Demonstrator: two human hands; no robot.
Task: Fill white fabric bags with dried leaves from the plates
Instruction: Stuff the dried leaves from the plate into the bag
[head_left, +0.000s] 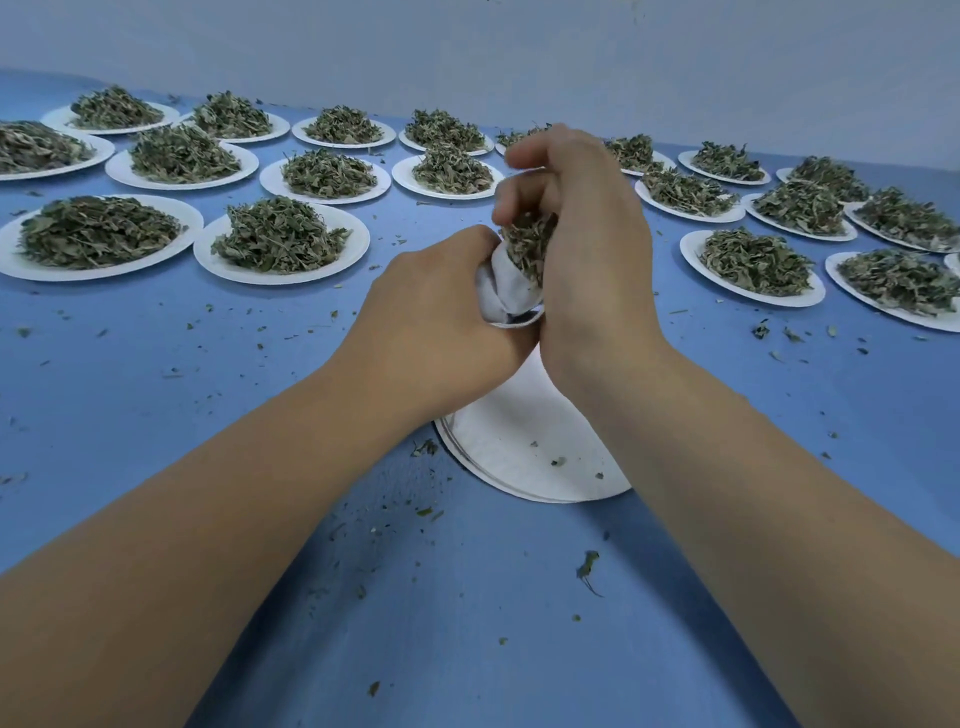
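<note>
A small white fabric bag (501, 288) sits between my hands above a nearly bare white plate (511, 447). My left hand (441, 317) grips the bag's side, fingers curled round the cloth. My right hand (582, 228) holds a clump of dried green leaves (527, 239) at the bag's mouth, its fingers curled over them. The bag's lower part is hidden behind my hands. A few leaf crumbs lie on the plate.
Several white plates heaped with dried leaves (280, 244) cover the far half of the blue table (156, 395), left and right (753, 265). Leaf crumbs are scattered over the cloth. A pale wall (519, 47) rises behind the table.
</note>
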